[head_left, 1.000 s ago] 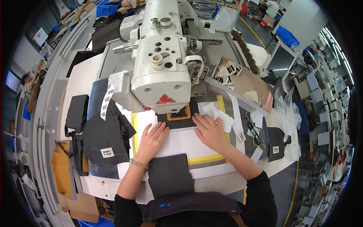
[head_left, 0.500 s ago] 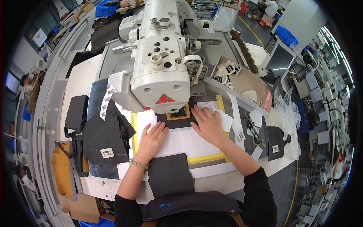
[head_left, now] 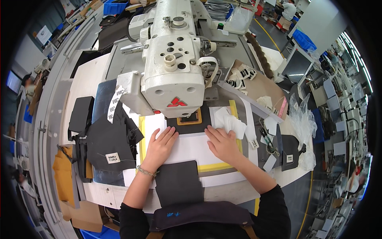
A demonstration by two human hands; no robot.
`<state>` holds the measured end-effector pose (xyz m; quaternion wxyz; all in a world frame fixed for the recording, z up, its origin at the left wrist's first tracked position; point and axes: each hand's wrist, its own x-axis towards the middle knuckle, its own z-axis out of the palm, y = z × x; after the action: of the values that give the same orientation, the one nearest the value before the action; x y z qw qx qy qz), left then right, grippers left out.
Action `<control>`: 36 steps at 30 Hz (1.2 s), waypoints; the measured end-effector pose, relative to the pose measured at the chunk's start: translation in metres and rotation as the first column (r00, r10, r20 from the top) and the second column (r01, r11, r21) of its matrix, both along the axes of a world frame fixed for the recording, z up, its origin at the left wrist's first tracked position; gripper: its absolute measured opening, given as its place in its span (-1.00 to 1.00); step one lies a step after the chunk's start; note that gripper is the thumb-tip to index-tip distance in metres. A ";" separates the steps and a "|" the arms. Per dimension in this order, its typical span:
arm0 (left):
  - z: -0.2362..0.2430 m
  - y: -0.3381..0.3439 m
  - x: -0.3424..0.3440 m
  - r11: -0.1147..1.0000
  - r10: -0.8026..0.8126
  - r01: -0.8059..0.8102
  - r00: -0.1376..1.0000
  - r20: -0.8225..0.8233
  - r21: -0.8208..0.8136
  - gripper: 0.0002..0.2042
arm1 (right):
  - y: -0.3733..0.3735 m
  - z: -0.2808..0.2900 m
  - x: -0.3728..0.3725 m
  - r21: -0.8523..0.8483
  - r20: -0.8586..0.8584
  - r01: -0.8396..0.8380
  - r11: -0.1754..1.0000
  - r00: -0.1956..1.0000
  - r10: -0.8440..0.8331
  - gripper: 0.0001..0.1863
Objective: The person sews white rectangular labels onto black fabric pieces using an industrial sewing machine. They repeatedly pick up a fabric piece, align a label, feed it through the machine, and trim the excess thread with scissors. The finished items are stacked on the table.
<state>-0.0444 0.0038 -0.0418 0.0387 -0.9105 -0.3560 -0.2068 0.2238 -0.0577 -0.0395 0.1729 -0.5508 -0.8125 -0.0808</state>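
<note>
A dark fabric piece (head_left: pixel 188 129) lies on a white sheet (head_left: pixel 187 149), its far part under the head of a white sewing machine (head_left: pixel 172 81). A yellow-orange frame (head_left: pixel 195 121) presses on the fabric there. My left hand (head_left: pixel 161 145) lies flat, fingers stretched, with its fingertips at the fabric's near left corner. Open too, my right hand (head_left: pixel 223 144) rests palm down, its fingertips at the near right corner. Neither hand grips anything. Small white pieces (head_left: pixel 232 125) lie just beyond my right hand. Another dark fabric panel (head_left: pixel 179 183) hangs over the table's near edge, close to my body.
At left lie dark fabric pieces with a white label (head_left: pixel 112 158) on top. A cardboard tray (head_left: pixel 256 89) of labels stands at right, with scissors (head_left: pixel 267 137) and a clear plastic bag (head_left: pixel 303 127) nearby. Yellow tape (head_left: pixel 215 166) borders the white sheet.
My right hand has drawn back toward me and slightly right, off the fabric's right part to its near corner. The left hand stays almost where it was.
</note>
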 end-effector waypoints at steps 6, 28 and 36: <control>0.006 0.001 -0.010 0.997 0.057 -0.054 0.996 0.066 -0.057 -0.63 | -0.006 0.005 -0.003 -0.080 -0.157 0.036 0.996 0.986 -0.048 -0.51; 0.004 -0.008 -0.009 0.990 0.129 -0.127 0.992 0.019 -0.058 -0.70 | -0.009 0.003 0.002 -0.146 -0.234 0.044 0.988 0.969 -0.078 -0.40; 0.008 -0.001 -0.014 0.972 0.180 -0.141 0.961 0.210 -0.186 -0.81 | -0.010 0.002 0.003 -0.131 -0.247 0.044 0.990 0.966 -0.076 -0.39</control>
<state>-0.0589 0.0032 -0.0339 -0.0625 -0.8492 -0.4473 -0.2738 0.2265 -0.0680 -0.0370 0.2376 -0.5907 -0.7703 0.0351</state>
